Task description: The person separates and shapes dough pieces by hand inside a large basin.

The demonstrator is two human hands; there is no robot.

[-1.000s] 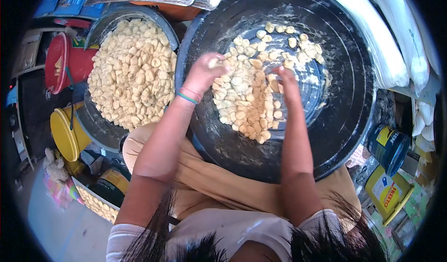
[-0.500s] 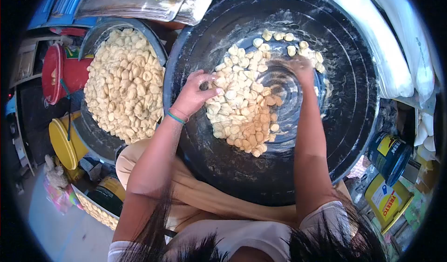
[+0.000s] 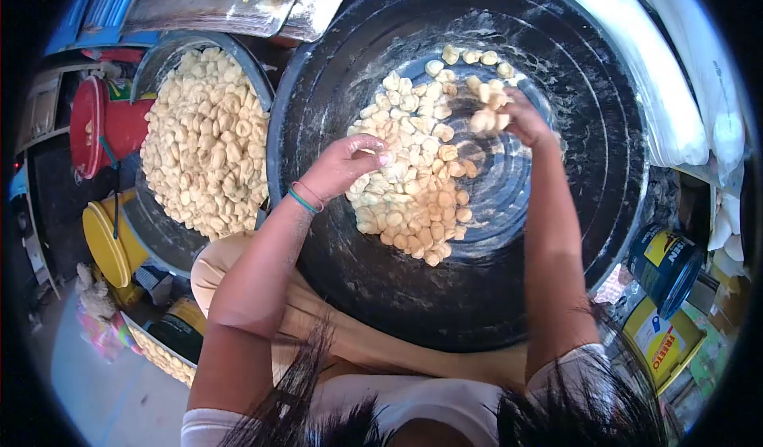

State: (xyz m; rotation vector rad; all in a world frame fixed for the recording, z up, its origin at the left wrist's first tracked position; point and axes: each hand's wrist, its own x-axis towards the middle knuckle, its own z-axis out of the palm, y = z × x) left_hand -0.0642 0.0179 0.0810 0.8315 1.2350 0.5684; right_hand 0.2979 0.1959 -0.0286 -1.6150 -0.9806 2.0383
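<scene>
Small round, flattened pieces of pale dough (image 3: 413, 181) lie in a loose pile inside a wide black basin (image 3: 381, 304) dusted with white powder. At the pile's left edge is my left hand (image 3: 350, 165), its thumb and fingers curved but apart over the pieces. I cannot make out anything held between them. My right hand (image 3: 526, 119) is over the basin's right side, fingers curled around a cluster of dough pieces (image 3: 489, 105). Part of the cluster shows beyond the fingers. Several single pieces (image 3: 470, 56) lie in an arc towards the far side.
A second tub (image 3: 183, 248) heaped with similar pieces (image 3: 207, 145) stands left of the basin. Farther left are a red bucket (image 3: 87, 125) and a yellow bucket (image 3: 111, 240). Flat trays (image 3: 214, 6) lie beyond. A dark blue container (image 3: 666, 264) is on the right.
My right hand has lifted a cluster of dough pieces from the basin's right side, and they now show in its grasp. My left hand has shifted slightly right and down, over the pile's edge.
</scene>
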